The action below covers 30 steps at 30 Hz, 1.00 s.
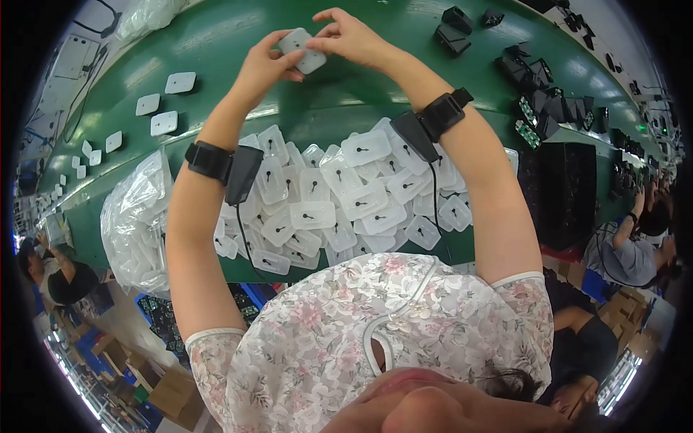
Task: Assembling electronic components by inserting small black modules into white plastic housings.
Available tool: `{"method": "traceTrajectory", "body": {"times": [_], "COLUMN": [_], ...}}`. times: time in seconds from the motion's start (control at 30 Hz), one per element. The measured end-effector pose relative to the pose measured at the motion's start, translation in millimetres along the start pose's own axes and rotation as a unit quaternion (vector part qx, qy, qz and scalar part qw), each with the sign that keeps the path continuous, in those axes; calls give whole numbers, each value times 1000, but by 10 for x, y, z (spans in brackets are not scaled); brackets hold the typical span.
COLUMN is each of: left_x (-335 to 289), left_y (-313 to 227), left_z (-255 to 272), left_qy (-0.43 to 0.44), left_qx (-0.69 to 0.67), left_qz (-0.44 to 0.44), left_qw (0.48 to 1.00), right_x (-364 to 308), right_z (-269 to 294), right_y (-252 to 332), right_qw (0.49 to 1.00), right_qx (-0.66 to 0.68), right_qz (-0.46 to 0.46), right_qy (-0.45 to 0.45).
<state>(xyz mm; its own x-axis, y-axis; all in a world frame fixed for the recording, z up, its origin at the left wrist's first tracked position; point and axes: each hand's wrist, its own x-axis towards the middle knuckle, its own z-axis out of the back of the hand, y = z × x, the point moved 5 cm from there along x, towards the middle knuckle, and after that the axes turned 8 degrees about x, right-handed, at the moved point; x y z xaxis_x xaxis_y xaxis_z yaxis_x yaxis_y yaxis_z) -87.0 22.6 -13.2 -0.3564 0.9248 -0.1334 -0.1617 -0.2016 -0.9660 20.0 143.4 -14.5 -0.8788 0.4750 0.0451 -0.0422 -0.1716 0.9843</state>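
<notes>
Both hands are at the far side of the green bench, on one white rounded plastic cover (313, 62) with small holes in its face. My left hand (264, 66) grips its left side between thumb and fingers. At the upper right edge, the thumb and fingertips of my right hand (349, 39) pinch the same cover. Beneath my forearms spreads a large heap of translucent white plastic cases (313, 216), most showing a small dark piece in the middle. Several similar white covers (180, 83) lie apart on the bench to the left.
A clear plastic bag (133, 220) bulges at the heap's left. Black housings and green circuit boards (533, 119) are scattered at right, near a black bin (569, 191). Black strapped devices (244, 175) with cables sit on my forearms. Other people (626, 252) sit along the bench.
</notes>
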Motion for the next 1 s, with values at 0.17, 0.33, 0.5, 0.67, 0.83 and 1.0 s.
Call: {"method": "traceTrajectory", "body": {"times": [0.17, 0.33, 0.5, 0.67, 0.83, 1.0], "left_x": [40, 36, 40, -143, -457, -956], "left_y": [466, 854, 866, 632, -224, -362], "left_z": [848, 1397, 1384, 1324, -33, -1172], "left_qy": [-159, -200, -140, -255, -145, 65], "left_qx": [-15, 5, 91, 433, 501, 494], "left_qz": [76, 154, 226, 254, -156, -285], "left_qw": [984, 968, 960, 827, 839, 819], "right_x": [-241, -560, -686, -770, -898, -961], "right_z": [664, 1669, 2020, 1759, 1926, 1620], "right_y": [581, -143, -410, -252, -421, -259], "right_qw": [874, 747, 826, 925, 870, 829], "right_qx": [-423, -634, -536, -272, -402, -504], "right_qz": [152, -163, -78, -210, -202, -83], "right_qy": [-184, -115, -152, -159, -200, -227]}}
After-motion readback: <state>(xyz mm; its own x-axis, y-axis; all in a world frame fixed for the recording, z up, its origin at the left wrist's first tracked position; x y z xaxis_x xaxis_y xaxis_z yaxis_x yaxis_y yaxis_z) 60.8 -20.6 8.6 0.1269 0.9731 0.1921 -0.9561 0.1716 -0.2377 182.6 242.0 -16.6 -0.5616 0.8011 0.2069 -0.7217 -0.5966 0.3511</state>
